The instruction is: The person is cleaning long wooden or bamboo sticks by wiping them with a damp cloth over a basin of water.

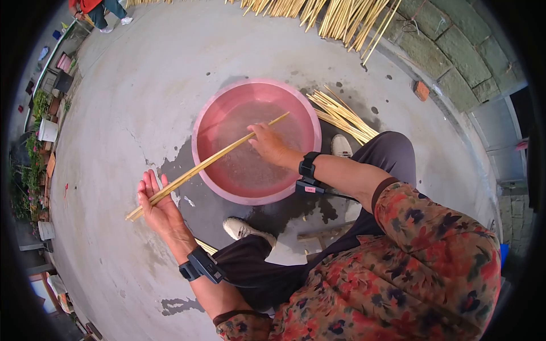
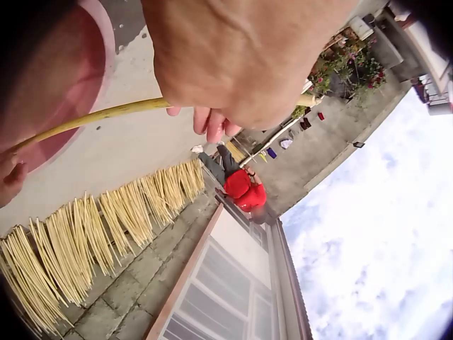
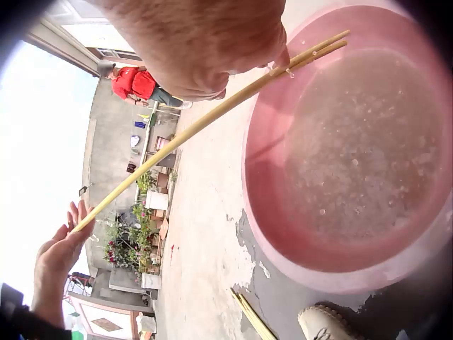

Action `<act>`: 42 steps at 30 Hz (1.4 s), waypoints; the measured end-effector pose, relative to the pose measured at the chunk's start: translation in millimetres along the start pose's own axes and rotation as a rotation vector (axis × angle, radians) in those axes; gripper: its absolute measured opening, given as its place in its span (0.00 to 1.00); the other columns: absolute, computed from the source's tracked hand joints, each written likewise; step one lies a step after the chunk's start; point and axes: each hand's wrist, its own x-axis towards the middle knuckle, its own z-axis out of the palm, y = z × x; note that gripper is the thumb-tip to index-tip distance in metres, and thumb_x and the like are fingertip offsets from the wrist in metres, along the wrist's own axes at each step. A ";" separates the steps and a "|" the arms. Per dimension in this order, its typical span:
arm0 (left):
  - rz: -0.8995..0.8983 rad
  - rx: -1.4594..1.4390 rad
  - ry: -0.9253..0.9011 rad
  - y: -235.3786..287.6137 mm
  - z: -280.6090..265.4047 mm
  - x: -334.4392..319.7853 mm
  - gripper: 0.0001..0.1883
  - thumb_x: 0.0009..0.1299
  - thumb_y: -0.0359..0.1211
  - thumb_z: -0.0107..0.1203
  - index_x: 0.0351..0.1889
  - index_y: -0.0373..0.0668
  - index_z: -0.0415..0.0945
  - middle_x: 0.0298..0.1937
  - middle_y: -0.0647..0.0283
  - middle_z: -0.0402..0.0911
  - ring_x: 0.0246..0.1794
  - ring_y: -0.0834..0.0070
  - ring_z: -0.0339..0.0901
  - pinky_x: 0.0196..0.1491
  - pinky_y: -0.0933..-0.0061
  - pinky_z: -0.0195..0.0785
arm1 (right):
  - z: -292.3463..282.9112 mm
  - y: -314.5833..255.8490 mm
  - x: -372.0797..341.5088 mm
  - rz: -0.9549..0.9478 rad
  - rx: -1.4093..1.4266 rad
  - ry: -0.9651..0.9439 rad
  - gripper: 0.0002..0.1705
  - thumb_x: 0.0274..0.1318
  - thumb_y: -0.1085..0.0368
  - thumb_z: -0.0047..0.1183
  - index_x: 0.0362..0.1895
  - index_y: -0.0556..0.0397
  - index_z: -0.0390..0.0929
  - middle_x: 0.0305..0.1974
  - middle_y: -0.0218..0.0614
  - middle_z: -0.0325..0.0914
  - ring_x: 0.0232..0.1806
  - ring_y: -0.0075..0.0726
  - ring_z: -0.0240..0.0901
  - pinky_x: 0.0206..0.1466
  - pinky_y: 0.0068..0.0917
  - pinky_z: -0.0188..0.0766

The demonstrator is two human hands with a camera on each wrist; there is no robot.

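A pair of long, pale-yellow peeled sticks (image 1: 213,161) slants across the left side of a round pink tub (image 1: 310,133) that holds cloudy water. Over the tub, my right hand (image 1: 270,145) pinches them near their far end, and drops of water show by its fingertips in the right wrist view. Beyond the tub's left rim, my left hand (image 1: 161,211) is turned palm up with its fingers extended, and the sticks' near end lies across it. In the left wrist view, the back of the left hand (image 2: 241,64) hides most of that contact.
More sticks (image 1: 344,120) lie on the wet ground right of the tub. A long row of sticks (image 2: 106,227) leans by a block wall (image 1: 455,62). A person in red (image 2: 244,191) stands far off. Potted plants (image 1: 40,105) line the left edge. My shoe (image 1: 236,228) is beside the tub.
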 end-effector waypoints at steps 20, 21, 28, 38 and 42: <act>-0.303 0.192 0.067 29.6 -2.6 -44.1 0.30 0.66 0.48 0.43 0.57 0.35 0.51 0.61 0.53 0.54 0.62 0.58 0.52 0.53 0.41 0.52 | -135.6 -91.6 43.7 -0.701 -0.429 -0.354 0.06 0.49 0.68 0.38 0.30 0.54 0.68 0.30 0.44 0.71 0.34 0.48 0.69 0.37 0.40 0.65; -0.385 0.332 0.169 31.5 -17.2 -42.7 0.33 0.65 0.49 0.45 0.59 0.36 0.49 0.62 0.54 0.52 0.63 0.57 0.50 0.53 0.41 0.52 | -150.1 -82.7 46.5 -0.699 -0.498 -0.313 0.06 0.48 0.69 0.38 0.29 0.54 0.67 0.27 0.44 0.70 0.32 0.50 0.69 0.34 0.41 0.65; -0.519 0.559 0.133 86.4 -163.2 -43.9 0.27 0.66 0.45 0.43 0.59 0.43 0.54 0.61 0.60 0.56 0.63 0.63 0.51 0.53 0.45 0.53 | -252.0 95.6 21.6 -0.128 -0.677 -0.319 0.10 0.50 0.65 0.39 0.37 0.50 0.69 0.34 0.44 0.73 0.40 0.50 0.70 0.38 0.41 0.67; -0.729 1.127 0.480 106.2 -243.8 -85.5 0.24 0.63 0.46 0.44 0.53 0.43 0.62 0.49 0.61 0.69 0.50 0.67 0.66 0.42 0.51 0.61 | -212.0 305.5 -128.4 0.562 -0.629 -0.314 0.12 0.52 0.69 0.35 0.40 0.52 0.69 0.39 0.46 0.72 0.42 0.50 0.70 0.42 0.41 0.67; -0.753 1.262 0.454 91.0 -222.7 -112.2 0.21 0.64 0.45 0.43 0.49 0.44 0.65 0.44 0.62 0.72 0.46 0.70 0.70 0.39 0.54 0.62 | -184.3 338.0 -137.4 0.621 -0.688 -0.330 0.10 0.52 0.69 0.36 0.39 0.51 0.68 0.39 0.45 0.69 0.44 0.50 0.67 0.44 0.40 0.67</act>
